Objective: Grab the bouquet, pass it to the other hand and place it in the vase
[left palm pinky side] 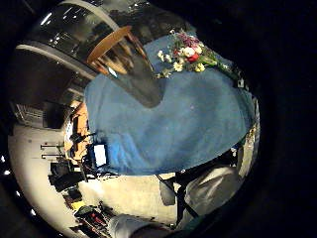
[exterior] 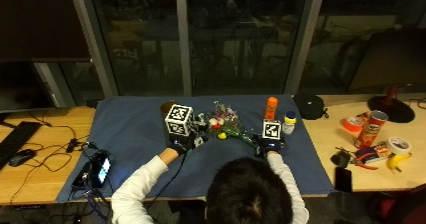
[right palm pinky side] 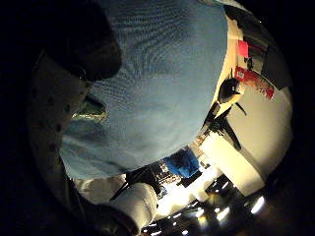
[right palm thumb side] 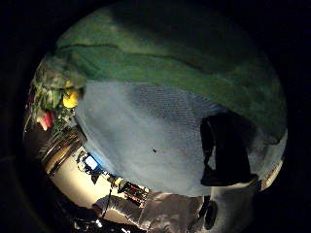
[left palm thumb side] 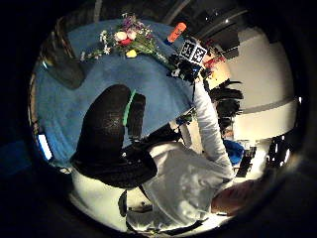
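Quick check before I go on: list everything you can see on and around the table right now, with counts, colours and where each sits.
bouquet: one, mixed flowers with green stems, lying on the cloth between the hands
vase: one, dark with a brown rim, on the cloth behind the left hand
cloth: one, blue, over the table's middle
orange bottle: one, on the cloth behind the right hand
small bottle: one, yellow cap, beside the orange bottle
chips can: one, red, on the table's right part
banana: one, yellow, near the right edge
left hand: black glove, over the cloth, holding nothing
right hand: black glove, at the bouquet's stem end
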Tool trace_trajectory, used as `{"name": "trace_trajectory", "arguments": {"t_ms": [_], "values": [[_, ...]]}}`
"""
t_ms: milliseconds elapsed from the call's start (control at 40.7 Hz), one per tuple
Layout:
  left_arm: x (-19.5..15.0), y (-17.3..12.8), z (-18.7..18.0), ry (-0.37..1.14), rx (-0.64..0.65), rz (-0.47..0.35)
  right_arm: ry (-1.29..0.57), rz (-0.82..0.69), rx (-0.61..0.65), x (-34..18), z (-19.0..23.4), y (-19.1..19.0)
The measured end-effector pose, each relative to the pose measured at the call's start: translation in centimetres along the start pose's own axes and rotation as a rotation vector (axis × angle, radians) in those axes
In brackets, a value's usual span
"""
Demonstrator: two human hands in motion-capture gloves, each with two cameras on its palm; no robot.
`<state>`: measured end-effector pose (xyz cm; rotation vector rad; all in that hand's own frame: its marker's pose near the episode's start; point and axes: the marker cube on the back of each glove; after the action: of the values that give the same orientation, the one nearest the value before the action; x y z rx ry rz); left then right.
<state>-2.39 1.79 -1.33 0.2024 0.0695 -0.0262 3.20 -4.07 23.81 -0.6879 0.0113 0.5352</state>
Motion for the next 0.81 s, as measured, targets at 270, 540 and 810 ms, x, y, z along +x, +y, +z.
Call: {"name": "trace_trajectory", "arguments": {"t_ms": [270,540,810], "values": [[-0.5,0.3,0.0,-0.003,0.005,-0.014,-0.042,-0.009,0.166,0.0,-0.3,-0.8],[-0.9,0.8,-0.8,-0.004,0.012,-0.031,-0.108,-0.091,0.514,-0.4,-1.8,-1.4],[-2.0,0.6,-0.9,0.023,0.005,-0.106,-0.274,-0.013,0.978,0.0,-4.4,0.1]]}}
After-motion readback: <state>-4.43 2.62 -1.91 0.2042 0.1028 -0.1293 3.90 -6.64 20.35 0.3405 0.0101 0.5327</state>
